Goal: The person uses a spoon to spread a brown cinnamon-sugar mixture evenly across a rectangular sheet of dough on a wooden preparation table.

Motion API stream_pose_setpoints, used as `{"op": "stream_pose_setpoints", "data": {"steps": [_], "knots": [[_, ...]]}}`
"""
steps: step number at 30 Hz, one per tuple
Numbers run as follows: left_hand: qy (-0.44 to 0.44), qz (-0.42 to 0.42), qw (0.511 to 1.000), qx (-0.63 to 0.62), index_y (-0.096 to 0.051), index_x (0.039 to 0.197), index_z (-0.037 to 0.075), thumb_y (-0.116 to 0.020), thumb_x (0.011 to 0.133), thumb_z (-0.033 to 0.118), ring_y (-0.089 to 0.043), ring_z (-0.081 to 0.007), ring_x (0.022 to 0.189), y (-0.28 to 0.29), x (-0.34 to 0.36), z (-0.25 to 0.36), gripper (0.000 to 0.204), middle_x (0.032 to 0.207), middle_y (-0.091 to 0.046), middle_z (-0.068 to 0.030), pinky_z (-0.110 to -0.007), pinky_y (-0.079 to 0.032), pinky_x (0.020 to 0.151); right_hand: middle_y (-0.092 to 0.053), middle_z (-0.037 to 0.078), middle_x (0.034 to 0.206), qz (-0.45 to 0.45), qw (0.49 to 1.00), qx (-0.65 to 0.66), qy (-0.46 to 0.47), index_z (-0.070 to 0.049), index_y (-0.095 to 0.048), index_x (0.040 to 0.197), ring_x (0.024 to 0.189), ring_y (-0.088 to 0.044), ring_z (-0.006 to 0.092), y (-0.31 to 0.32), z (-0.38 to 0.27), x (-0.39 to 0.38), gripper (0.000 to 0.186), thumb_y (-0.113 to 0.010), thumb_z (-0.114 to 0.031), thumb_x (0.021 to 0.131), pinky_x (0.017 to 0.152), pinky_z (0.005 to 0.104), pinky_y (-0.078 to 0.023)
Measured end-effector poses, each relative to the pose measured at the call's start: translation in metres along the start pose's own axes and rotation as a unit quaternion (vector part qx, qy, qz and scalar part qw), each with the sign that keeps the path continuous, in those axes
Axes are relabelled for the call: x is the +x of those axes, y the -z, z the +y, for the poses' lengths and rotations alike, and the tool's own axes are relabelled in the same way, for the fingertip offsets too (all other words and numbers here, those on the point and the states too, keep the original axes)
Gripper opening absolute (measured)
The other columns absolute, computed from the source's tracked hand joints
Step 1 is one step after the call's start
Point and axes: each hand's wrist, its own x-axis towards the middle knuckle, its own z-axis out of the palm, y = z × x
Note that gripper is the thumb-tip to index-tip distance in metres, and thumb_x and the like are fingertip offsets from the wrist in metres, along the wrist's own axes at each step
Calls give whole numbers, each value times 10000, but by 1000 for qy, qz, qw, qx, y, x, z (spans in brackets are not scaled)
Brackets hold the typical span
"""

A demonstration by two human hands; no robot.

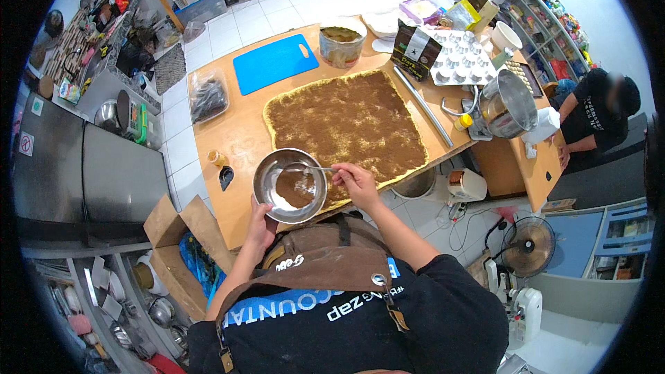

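My left hand point(261, 225) grips the near-left rim of a round steel bowl point(260, 174), which is over the near edge of the table. Brown powder point(294, 192) lies in the bowl, with some whitish patches. In my right hand point(355, 183) is the handle of a metal spoon point(320, 167); its head reaches into the bowl. Just beyond the bowl, a rolled-out rectangle of yellowish dough point(346, 125) lies flat on the wooden table point(239, 140). Brown powder covers most of it, with lighter patches and a pale border.
A blue cutting board point(274, 69), a tub point(342, 43) and a clear bag point(208, 97) stand around the dough. Right of it are a metal rod point(424, 107), a muffin tray point(463, 59) and a mixer bowl point(508, 104). A person point(599, 114) works at the right; a fan point(528, 246) stands below.
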Motion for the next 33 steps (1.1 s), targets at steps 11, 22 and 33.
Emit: {"op": "stream_pose_setpoints", "data": {"steps": [11, 22, 33], "knots": [[35, 33, 999, -10, -426, 1113, 60, -464, 770, 147, -512, -226, 1004, -65, 17, -28, 355, 1093, -515, -105, -393, -408, 893, -569, 68, 690, 43, 906, 293, -302, -15, -524, 1004, 584, -551, 120, 80, 21, -5, 243, -395, -202, 918, 535, 235, -469], [-27, 95, 989, -111, -450, 1069, 123, -532, 730, 156, -498, -214, 1017, -36, -7, -31, 350, 1085, -509, -46, -379, -408, 888, -571, 49, 705, 136, 941, 214, -225, -35, -515, 1001, 597, -544, 106, 136, 56, 22, 214, -417, -204, 912, 559, 232, -463], [-61, 134, 985, -86, -423, 1173, 96, -496, 725, 241, -482, -234, 1062, -1, -23, -15, 476, 1167, -492, -75, -389, -400, 896, -577, 70, 682, 188, 941, 202, -198, -35, -518, 981, 544, -547, 113, 123, 72, 44, 199, -424, -195, 907, 492, 229, -457]]}}
